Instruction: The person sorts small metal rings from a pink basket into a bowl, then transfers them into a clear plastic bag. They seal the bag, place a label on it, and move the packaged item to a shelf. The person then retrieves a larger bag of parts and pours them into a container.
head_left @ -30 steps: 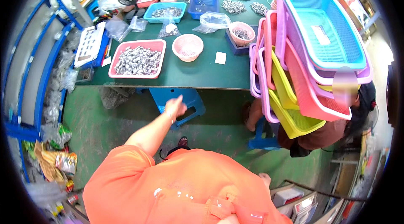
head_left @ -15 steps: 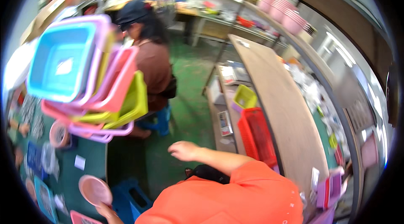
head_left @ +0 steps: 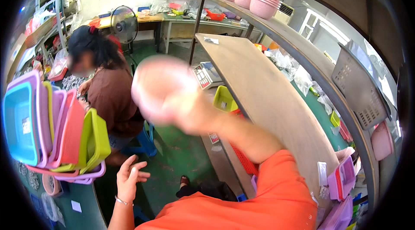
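A round pink bowl (head_left: pixel 158 84), smeared by motion, is raised out in front of me over the floor. My right hand (head_left: pixel 190 111) grips its near edge, the arm reaching in from the right; the fingers are blurred. Lower and to the left, my left hand (head_left: pixel 130 177) is empty, its fingers spread apart, with a bracelet at the wrist. Left of that hand, a tall leaning stack of coloured plastic baskets (head_left: pixel 96 141) stands on the green table (head_left: pixel 82 193).
A person in a brown top (head_left: pixel 113 94) sits at the left on a blue stool (head_left: pixel 146 141). To the right runs a wooden shelf board (head_left: pixel 268 87); stacked pink bowls (head_left: pixel 263 6) stand on the upper shelf. A fan (head_left: pixel 124 24) is at the back.
The pink bowl has gone from my left hand at the lower left to my right hand, raised in front of me. My left hand has come up, empty. The view has shifted.
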